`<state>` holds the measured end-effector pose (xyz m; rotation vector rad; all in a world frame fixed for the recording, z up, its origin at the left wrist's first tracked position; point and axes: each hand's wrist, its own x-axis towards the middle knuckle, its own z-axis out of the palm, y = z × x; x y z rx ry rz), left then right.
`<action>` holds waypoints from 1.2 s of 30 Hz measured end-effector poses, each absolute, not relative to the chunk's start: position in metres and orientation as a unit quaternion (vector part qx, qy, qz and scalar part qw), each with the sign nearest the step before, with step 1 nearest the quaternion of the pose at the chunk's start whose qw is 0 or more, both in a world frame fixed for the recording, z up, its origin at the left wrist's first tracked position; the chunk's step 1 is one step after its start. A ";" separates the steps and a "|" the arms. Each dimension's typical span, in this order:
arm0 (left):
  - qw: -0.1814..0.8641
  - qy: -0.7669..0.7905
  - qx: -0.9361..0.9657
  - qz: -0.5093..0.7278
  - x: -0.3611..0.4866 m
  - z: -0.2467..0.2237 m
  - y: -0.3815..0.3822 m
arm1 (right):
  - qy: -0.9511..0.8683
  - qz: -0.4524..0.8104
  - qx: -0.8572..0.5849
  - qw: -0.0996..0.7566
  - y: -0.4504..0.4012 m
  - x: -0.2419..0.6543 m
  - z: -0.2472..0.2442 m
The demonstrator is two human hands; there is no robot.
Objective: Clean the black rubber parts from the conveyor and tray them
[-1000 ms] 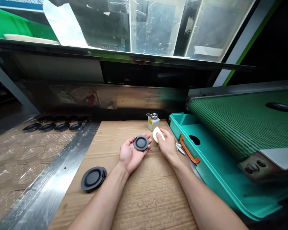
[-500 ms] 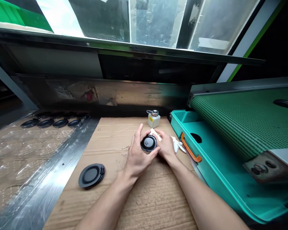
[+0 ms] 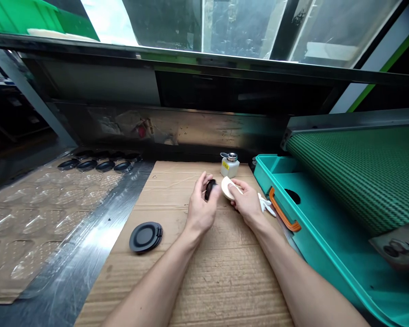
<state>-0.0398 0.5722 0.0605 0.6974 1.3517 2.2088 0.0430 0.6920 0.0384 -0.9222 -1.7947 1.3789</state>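
My left hand [image 3: 202, 206] grips a round black plastic disc [image 3: 210, 189], now turned nearly edge-on between thumb and fingers. In my right hand [image 3: 248, 202] is a folded cream-white pad [image 3: 227, 188], pinched between thumb and fingers and held apart from the disc. Both hands are over a cardboard sheet [image 3: 225, 277]. To the left of my forearm lies a small stack of flat black discs [image 3: 146, 237]. Just beyond my right hand stands a white pump bottle [image 3: 229, 166] with a yellow label and metal top. A white glove [image 3: 266, 204] lies partly behind my right wrist.
A teal bin [image 3: 322, 247] with an orange handle [image 3: 283, 211] stands at the right, a black disc [image 3: 292, 196] inside. Above it runs a green conveyor belt [image 3: 357, 156]. Clear plastic trays [image 3: 51, 200] at the left hold several black discs [image 3: 87, 165] in their far rows.
My hands have moved apart. The disc has turned from facing me to nearly edge-on, and the white pad in my right hand has come into fuller view. The camera view has shifted left.
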 end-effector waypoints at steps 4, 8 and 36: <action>0.428 0.337 0.082 0.835 -0.056 0.058 0.578 | -0.626 0.653 -0.285 0.318 0.672 0.042 0.053; 0.508 0.270 0.062 0.815 -0.061 0.056 0.578 | -0.652 0.648 -0.274 0.282 0.650 0.039 0.061; 0.544 0.283 0.022 0.790 -0.047 0.046 0.582 | -0.879 0.144 -0.400 0.217 0.644 0.039 0.061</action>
